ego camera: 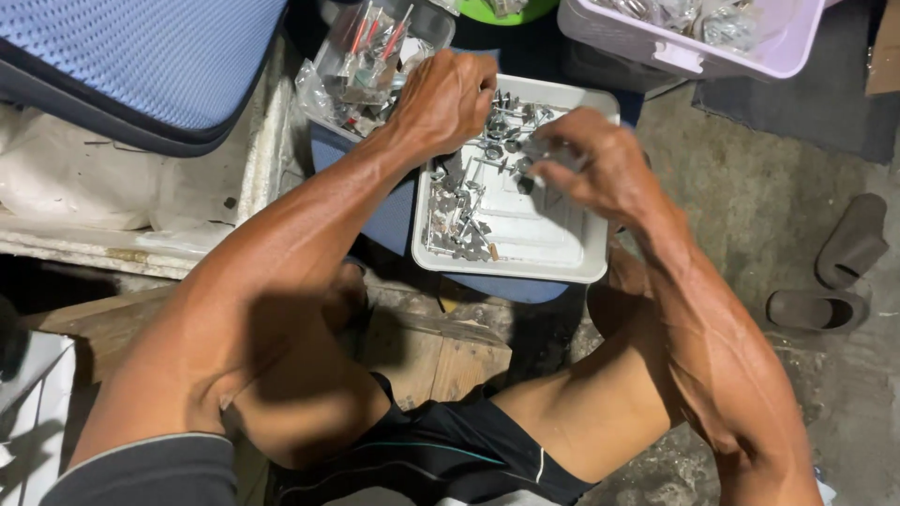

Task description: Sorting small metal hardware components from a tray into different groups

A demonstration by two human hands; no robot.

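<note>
A white rectangular tray (553,245) rests on a blue cushion in front of me and holds several small metal screws and washers (459,220), piled mostly along its left and far sides. My left hand (448,96) hovers over the tray's far left corner with fingers curled, and what it grips is hidden. Over the far right part of the tray, my right hand (591,159) pinches a small metal part between its fingertips.
A clear plastic box (370,56) with red-handled tools and bagged parts sits beyond the tray. A pale lilac bin (694,52) stands at the back right. Brown slippers (834,276) lie on the concrete floor at right. A blue padded seat (141,56) is at left.
</note>
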